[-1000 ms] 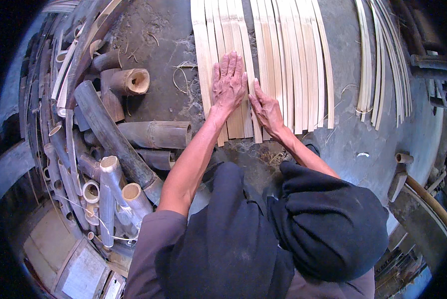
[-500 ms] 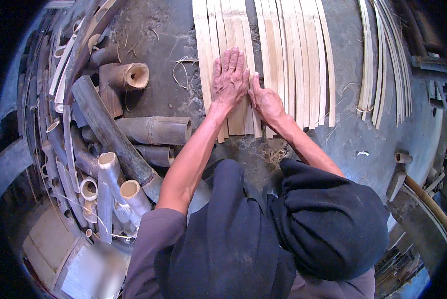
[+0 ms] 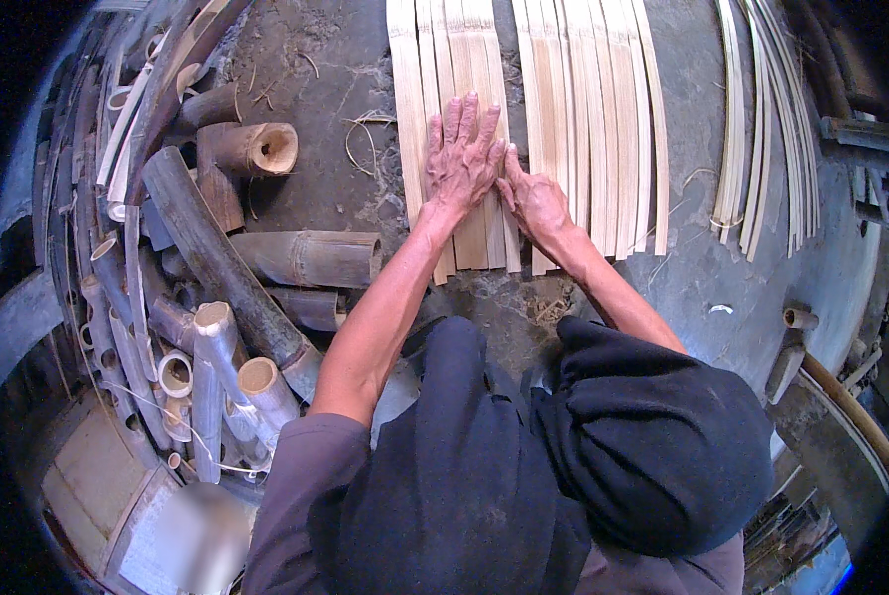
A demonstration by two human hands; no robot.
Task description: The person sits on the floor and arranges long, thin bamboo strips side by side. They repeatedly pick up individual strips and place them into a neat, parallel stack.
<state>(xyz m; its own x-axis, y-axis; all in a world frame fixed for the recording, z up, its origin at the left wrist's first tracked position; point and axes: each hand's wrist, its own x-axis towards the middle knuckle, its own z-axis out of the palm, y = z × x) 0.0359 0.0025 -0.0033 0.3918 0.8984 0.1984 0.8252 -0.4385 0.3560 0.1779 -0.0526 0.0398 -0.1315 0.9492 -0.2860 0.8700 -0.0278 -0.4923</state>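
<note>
Pale bamboo strips lie side by side on the floor in two groups, with a narrow gap between them. My left hand lies flat on the left group of strips, palm down and fingers slightly spread. Close beside it, my right hand rests low over the gap, index finger stretched along the left group's right edge and thumb out. Its other fingers are partly hidden, and no held thing shows there. The right group of strips reaches past my right wrist.
More thin strips lie farther right, some tied in a bundle. Bamboo tubes and upright cut poles crowd the left side. A hammer-like tool is at the right. Shavings litter the grey floor.
My left hand's fingers have spread a little, its forefinger shifting right toward my right index finger. The left group's strips have moved slightly right. My right hand has shifted very little.
</note>
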